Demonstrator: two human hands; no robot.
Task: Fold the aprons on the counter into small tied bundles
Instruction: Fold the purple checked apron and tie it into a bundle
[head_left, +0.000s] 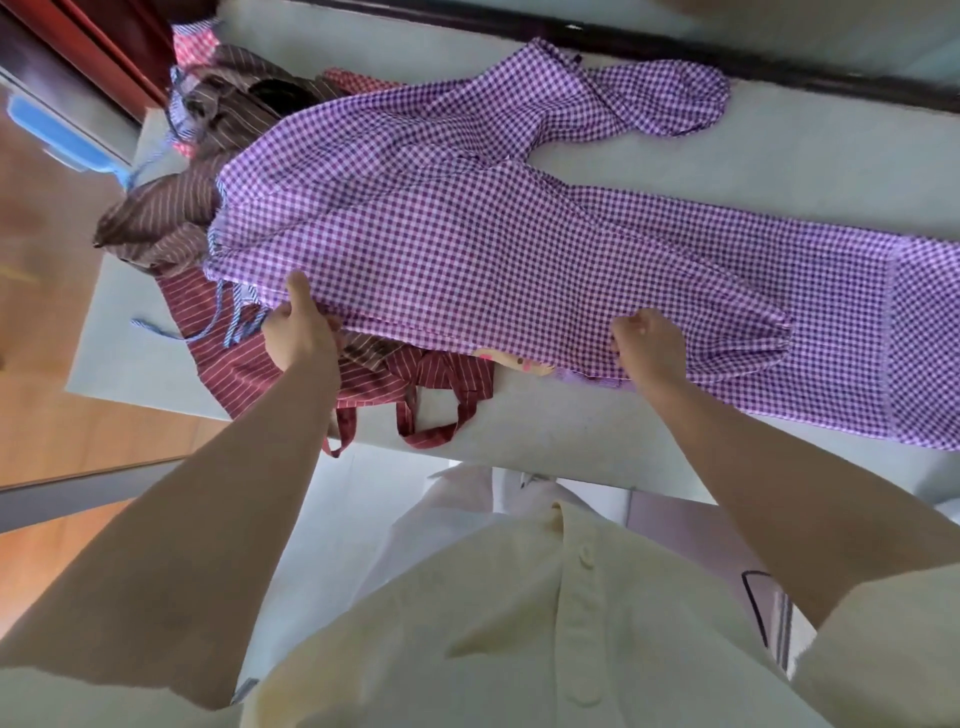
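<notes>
A purple gingham apron (467, 239) with sleeves lies spread across the pale counter (779, 156), partly folded lengthwise. My left hand (298, 332) pinches its near edge at the left, thumb on top. My right hand (649, 343) grips the same near edge further right. One gathered sleeve (660, 98) lies at the far side. Under the purple apron's left end sits a pile of other aprons: a dark red striped one (291, 374) with straps hanging over the counter's front edge, and a brown striped one (171, 218) behind it.
A red check cloth (192, 44) lies at the far left corner of the pile. The counter's front edge (519, 447) runs just before my cream shirt. Wooden floor (47, 260) and a blue-lidded box (57, 135) are off to the left. A dark ledge borders the far side.
</notes>
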